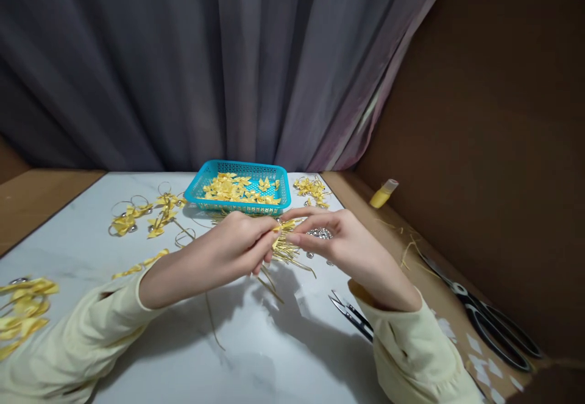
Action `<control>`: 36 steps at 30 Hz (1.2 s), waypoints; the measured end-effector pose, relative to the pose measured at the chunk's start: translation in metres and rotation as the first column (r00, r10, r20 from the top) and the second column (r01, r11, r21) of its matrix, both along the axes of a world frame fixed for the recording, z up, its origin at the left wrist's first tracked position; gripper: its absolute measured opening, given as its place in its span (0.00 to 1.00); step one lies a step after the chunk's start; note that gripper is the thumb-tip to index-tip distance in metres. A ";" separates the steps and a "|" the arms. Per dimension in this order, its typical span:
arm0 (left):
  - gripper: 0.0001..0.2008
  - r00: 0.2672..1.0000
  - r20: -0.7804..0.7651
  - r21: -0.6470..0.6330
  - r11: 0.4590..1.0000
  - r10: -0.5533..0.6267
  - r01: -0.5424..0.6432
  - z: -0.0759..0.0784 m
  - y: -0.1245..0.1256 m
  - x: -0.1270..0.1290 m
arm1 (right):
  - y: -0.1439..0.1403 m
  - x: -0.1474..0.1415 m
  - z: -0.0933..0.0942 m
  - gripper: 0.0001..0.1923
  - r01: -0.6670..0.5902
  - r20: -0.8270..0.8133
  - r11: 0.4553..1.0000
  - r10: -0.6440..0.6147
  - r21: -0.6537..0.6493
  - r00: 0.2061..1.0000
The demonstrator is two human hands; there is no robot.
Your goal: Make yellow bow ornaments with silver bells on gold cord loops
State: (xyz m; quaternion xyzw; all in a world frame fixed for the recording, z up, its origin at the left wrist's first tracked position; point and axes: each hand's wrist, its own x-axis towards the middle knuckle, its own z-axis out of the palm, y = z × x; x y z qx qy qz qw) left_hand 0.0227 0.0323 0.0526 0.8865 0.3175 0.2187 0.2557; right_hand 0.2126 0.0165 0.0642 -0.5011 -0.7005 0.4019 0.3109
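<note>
Above the middle of the white tabletop, my left hand (242, 242) pinches a small yellow ribbon bow (286, 226) between thumb and fingers. From the other side my right hand (333, 233) reaches its thumb and forefinger around the same bow, closed on its right edge. Whether a bell or wire is also between the fingers is hidden. Just beneath the hands lies a bunch of gold wire ties (292, 255), partly covered. A heap of small silver bells (320, 233) shows behind my right fingers.
Behind the hands stands a blue basket (237, 211) of yellow bows. Finished-looking bows with wire loops (167, 212) lie left, more bows (22, 312) at the near left. Right are thread snips (351, 315), large scissors (484, 318), a yellow-and-clear bottle (384, 194) and paper scraps (479, 367).
</note>
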 end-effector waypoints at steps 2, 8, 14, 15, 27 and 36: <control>0.15 1.000 -0.023 -0.023 1.000 -0.016 0.016 -0.002 0.000 -0.001 | 0.000 0.005 0.002 0.08 0.000 -0.107 0.999 -0.005 -0.052 0.994; 0.16 0.996 -0.043 -0.005 0.997 -0.076 0.076 -0.004 0.001 -0.001 | 0.009 0.017 -0.001 0.07 -0.082 -0.405 0.971 -0.017 -0.225 0.914; 0.17 0.992 -0.062 -0.189 0.977 -0.110 0.096 0.003 0.001 -0.002 | 0.020 0.029 -0.005 0.11 -0.228 -0.585 0.931 0.019 -0.285 0.811; 0.17 0.992 -0.066 -0.224 0.970 -0.111 0.094 0.005 0.001 -0.002 | 0.021 0.031 -0.005 0.11 -0.229 -0.590 0.931 0.018 -0.284 0.807; 0.16 0.991 -0.044 -0.513 0.854 -0.127 0.086 0.004 0.006 -0.006 | 0.008 0.045 0.007 0.04 -0.234 -0.658 0.944 0.025 -0.231 0.752; 0.18 0.990 0.000 -0.615 0.780 -0.144 0.114 0.011 0.003 -0.006 | -0.007 0.037 0.003 0.04 0.048 -0.480 0.991 0.019 0.126 0.877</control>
